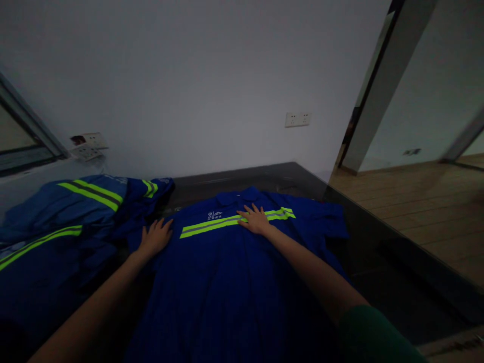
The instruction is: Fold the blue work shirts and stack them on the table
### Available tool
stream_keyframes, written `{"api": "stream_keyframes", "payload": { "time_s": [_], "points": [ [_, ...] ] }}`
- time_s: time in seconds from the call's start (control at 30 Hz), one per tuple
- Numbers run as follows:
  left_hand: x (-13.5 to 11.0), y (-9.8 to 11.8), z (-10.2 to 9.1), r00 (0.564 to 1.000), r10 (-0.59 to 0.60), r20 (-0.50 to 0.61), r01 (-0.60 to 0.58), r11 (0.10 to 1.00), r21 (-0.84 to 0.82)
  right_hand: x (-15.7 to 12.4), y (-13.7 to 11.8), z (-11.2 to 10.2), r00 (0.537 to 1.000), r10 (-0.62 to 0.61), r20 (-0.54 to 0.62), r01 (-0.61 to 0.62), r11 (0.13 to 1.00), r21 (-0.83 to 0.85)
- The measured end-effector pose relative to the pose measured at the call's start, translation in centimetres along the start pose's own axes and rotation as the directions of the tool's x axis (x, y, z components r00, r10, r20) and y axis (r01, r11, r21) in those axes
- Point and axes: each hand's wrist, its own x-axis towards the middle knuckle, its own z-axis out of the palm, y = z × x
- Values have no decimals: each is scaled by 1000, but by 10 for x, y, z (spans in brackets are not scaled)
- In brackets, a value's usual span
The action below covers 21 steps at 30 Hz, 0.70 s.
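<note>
A blue work shirt point(223, 267) lies spread front side up, its collar toward the wall. A yellow-green reflective band with a grey stripe crosses its chest, and a white logo sits above the band on the left. My right hand point(254, 220) rests flat on the chest band near the middle, fingers spread. On the left, my left hand point(156, 238) lies flat on the shirt's sleeve area with its fingers extended. Neither hand grips the cloth. The lower part of the shirt fades into shadow.
More blue garments with reflective bands point(86, 194) are heaped at the left. Beneath everything is a dark, glossy table point(287, 174) against a white wall with sockets point(297, 119). A wooden floor point(408, 201) stretches to the right, and a window frame point(30, 141) is at far left.
</note>
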Motion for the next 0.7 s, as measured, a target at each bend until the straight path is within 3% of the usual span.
{"api": "stream_keyframes", "payload": {
  "time_s": [0.13,0.2,0.27,0.33,0.4,0.5,0.53,0.57,0.6,0.7],
  "points": [
    [14,78,-25,971,231,-66,-240,944,-225,-12,1,-20,995,-45,-93,55,992,116],
    [22,126,-31,932,359,-40,-348,863,-366,-26,17,-36,976,-71,-204,110,976,186],
    [30,173,-32,892,447,-62,-431,803,-411,-46,48,-52,951,-50,-306,125,964,233],
    [40,213,-26,881,462,-106,-464,795,-390,-72,92,-67,913,85,-400,34,959,281],
    [51,245,-17,899,418,-129,-435,821,-369,-101,143,-75,807,326,-492,-160,923,350],
    [67,273,0,945,304,-123,-327,871,-367,-138,209,-76,523,667,-531,-524,743,417],
    [71,278,5,955,269,-121,-295,883,-366,-146,224,-73,459,735,-500,-608,670,426],
    [74,280,10,962,248,-117,-274,891,-363,-152,237,-69,432,777,-458,-658,619,429],
    [77,281,14,964,241,-111,-265,896,-355,-154,245,-64,437,796,-418,-678,597,429],
    [82,275,24,962,266,-60,-271,913,-306,-149,257,-50,503,776,-381,-606,631,485]
  ]
}}
